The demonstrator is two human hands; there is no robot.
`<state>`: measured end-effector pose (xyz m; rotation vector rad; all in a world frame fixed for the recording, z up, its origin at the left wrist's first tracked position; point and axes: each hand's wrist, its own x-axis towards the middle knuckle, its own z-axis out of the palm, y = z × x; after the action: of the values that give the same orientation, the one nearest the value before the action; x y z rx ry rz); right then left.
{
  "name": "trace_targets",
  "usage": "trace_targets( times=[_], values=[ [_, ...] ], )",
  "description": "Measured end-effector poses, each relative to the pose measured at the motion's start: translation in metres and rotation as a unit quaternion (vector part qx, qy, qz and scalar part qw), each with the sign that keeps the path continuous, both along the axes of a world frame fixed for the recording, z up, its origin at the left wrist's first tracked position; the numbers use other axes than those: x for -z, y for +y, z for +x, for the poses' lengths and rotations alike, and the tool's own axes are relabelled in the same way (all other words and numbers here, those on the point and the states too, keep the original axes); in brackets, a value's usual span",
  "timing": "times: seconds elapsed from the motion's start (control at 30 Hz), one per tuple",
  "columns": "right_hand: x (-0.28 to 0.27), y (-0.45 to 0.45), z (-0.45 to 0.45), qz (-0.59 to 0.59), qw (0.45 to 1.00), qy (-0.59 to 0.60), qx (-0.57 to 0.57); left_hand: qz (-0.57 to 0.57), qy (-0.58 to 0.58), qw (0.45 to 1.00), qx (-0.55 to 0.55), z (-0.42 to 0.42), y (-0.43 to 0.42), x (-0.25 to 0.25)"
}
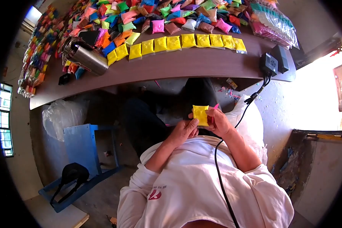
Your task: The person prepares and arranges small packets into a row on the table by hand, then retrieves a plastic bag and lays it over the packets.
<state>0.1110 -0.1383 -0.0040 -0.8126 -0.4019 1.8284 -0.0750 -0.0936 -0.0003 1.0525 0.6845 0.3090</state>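
Note:
A small yellow packet [200, 115] is held upright above my lap. My left hand [184, 131] pinches its lower left corner, thumb in front. Along its right side are the fingers of my right hand [219, 122], closed on the packet. A slim bright pink object [216, 106] sticks up from the right hand; its lower part is hidden by the fingers, so its kind is unclear. On the table in front, similar yellow packets [173, 43] lie in a row along the near side, apart from my hands.
Many coloured packets [157, 26] pile up behind the row on the table [171, 68]. A steel flask [86, 59] lies at the left and a black box [269, 64] with cables at the right. A blue stool [79, 142] stands lower left.

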Motion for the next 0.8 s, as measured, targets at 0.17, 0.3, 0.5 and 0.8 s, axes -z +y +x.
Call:
trace_targets(
  times=[0.17, 0.3, 0.5, 0.8],
  values=[
    [-0.004, 0.001, -0.006, -0.022, 0.996, -0.084, 0.012, 0.004, 0.019, 1.0, 0.011, 0.0, 0.003, -0.007],
    [0.012, 0.004, -0.015, 0.018, 0.971, -0.221, 0.086, 0.024, 0.037, 0.999, 0.015, 0.001, 0.001, 0.0],
    [-0.02, 0.002, -0.002, 0.012, 0.999, -0.034, 0.01, 0.014, 0.003, 1.0, -0.001, -0.001, 0.002, 0.002],
    [-0.021, 0.001, -0.002, 0.031, 0.999, -0.006, 0.028, 0.035, 0.019, 0.999, -0.002, 0.002, 0.002, -0.002]
  ],
)
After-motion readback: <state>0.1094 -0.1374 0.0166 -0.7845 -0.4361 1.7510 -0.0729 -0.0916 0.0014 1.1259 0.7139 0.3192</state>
